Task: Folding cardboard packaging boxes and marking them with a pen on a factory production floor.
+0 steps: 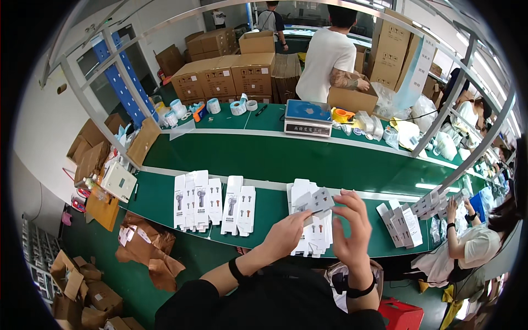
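My left hand [287, 235] pinches the near edge of a small light-grey flat carton [321, 199] with little printed pictures, tilted above the bench. It may be a folded box, but its full shape is hard to make out. Just right of it, my right hand [353, 228] is raised with fingers apart and nothing in it. Beneath both hands lies a stack of white flattened cartons [300, 190]. More flattened cartons [201, 201] with a printed device and small attachments lie in overlapping rows on the left, and another pair [239, 206] is beside them.
A green bench [154, 192] runs across, with a raised green surface [258, 154] behind. On the back shelf are a scale [308, 118], tape rolls [237, 108] and bags. A co-worker [476, 242] handles cartons at right. A red stool [401, 313] stands low right.
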The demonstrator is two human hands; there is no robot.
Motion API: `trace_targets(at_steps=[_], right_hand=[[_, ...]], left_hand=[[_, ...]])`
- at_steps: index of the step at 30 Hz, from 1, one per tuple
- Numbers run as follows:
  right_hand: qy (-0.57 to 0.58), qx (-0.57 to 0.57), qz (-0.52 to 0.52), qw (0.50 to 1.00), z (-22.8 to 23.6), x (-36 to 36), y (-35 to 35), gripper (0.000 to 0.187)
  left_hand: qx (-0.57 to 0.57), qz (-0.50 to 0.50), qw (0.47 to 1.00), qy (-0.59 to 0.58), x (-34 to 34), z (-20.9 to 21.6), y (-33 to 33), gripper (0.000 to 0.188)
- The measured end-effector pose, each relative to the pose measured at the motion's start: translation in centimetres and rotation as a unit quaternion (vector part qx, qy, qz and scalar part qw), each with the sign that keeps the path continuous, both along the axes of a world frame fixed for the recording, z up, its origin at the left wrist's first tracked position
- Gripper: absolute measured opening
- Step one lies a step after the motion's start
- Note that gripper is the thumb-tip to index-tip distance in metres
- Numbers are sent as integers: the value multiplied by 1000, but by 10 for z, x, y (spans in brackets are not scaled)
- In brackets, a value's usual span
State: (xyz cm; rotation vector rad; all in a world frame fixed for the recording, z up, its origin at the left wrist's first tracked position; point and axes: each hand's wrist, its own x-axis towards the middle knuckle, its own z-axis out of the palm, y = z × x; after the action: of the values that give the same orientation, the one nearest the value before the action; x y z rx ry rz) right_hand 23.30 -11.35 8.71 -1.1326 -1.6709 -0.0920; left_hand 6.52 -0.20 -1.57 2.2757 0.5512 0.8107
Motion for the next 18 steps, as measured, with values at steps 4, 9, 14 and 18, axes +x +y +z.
trace_targets(at_steps=[4,9,14,18], right_hand=[[-50,-157,-197,966,-69,0,1,92],[-122,-182,-245,945,-80,0,2,128],[-183,-75,-141,970,-121,34,5,141],[235,-179,-22,955,-99,5,-1,123]], left_hand=[[-255,-61,965,3,-12,59,-3,35],[-330,-119,936,17,-11,61,15,38],[-279,-57,952,117,-4,65,50,50],[-98,-145,976,-128,-8,57,52,60]])
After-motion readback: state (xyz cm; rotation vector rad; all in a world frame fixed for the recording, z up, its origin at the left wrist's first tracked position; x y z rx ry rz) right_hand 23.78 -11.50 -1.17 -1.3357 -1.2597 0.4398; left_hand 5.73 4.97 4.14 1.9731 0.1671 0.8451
